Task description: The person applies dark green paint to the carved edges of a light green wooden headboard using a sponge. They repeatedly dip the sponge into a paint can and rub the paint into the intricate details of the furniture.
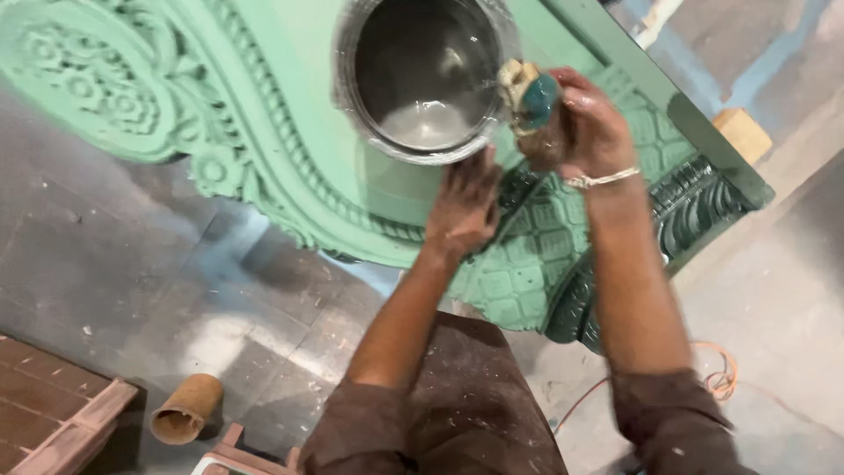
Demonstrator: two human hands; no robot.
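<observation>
carved green panel fills the upper half of the frame, its long axis running from upper left down to lower right, with a round metal tin at upper centre, mouth facing up. left hand rests flat and open on the panel just below the tin. right hand is nearer, closed around a paint-soaked rag touching the tin's right rim.

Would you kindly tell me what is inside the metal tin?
The metal tin shows a dark wall and a pale, shiny pool at the bottom. The right hand covers its right rim.
</observation>
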